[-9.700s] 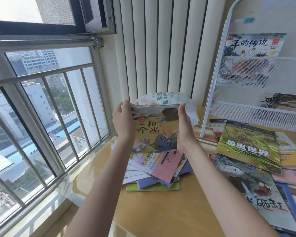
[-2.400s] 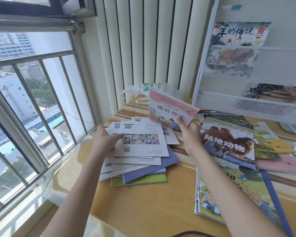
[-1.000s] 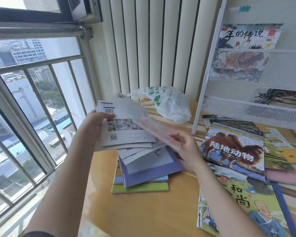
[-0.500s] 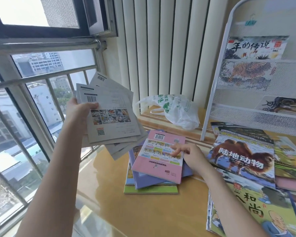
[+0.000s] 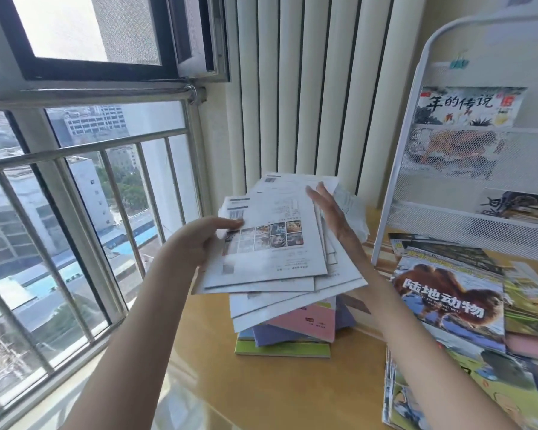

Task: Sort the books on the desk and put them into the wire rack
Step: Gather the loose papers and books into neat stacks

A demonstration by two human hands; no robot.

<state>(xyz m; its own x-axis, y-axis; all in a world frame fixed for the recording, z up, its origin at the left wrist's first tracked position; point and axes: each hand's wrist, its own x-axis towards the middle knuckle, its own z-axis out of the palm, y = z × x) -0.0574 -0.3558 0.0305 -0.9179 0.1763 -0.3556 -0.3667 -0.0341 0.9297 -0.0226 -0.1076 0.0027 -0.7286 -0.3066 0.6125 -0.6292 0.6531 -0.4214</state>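
Left hand (image 5: 199, 243) gripped fanned white booklets (image 5: 271, 252) at frame centre.
Right hand (image 5: 336, 218), fingers straight, pressed their right edge.

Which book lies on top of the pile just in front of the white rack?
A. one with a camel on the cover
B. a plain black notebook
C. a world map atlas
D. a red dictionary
A: the top book of the pile beside the wire rack shows a brown camel under large white characters.
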